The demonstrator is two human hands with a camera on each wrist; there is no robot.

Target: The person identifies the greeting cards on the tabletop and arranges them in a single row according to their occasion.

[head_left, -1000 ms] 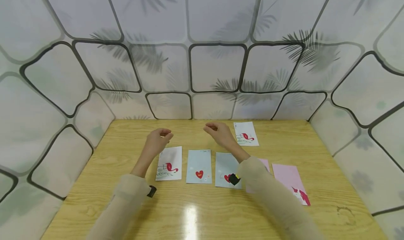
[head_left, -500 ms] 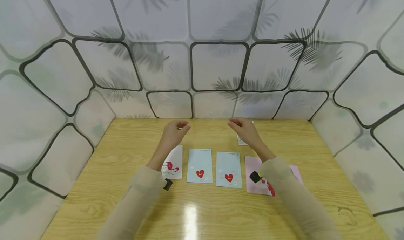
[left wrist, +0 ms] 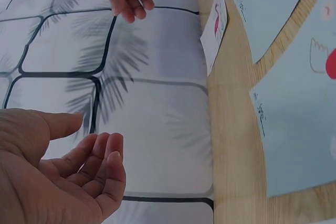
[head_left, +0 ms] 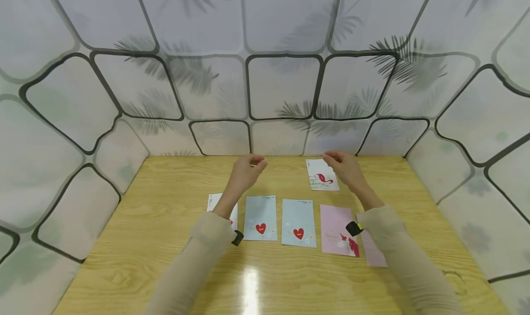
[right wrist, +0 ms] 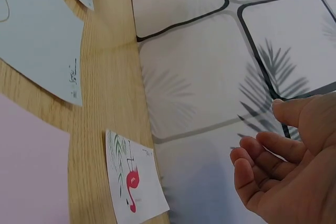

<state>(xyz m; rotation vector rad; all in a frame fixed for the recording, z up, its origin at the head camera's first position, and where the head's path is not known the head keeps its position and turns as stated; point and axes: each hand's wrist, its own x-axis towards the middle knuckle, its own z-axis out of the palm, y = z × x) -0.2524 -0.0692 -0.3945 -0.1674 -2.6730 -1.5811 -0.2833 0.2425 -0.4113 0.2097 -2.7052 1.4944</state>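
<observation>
while i'm watching the head view, the left hand [head_left: 247, 169] and right hand [head_left: 344, 168] are hovering mid-frame, fingers loosely curled, empty, near the flamingo card [head_left: 322, 174]. in both wrist views, fingers [left wrist: 102, 169] are curling around nothing.

Tabletop [head_left: 161, 241]: light wood grain, with a bright glare patch [head_left: 250, 285] near the front edge.

A row lies flat at centre. Two pale blue cards [head_left: 260, 214] [head_left: 298, 218] sit side by side, apart, each with a red heart at its lower end. Right of them is a pink card [head_left: 334, 223] with a red figure at its lower right corner. A second pink card [head_left: 374, 254] just beside it is partly hidden by a sleeve.

Walls [head_left: 283, 87]: white panels with dark rounded outlines and grey palm-leaf print on three sides.
</observation>
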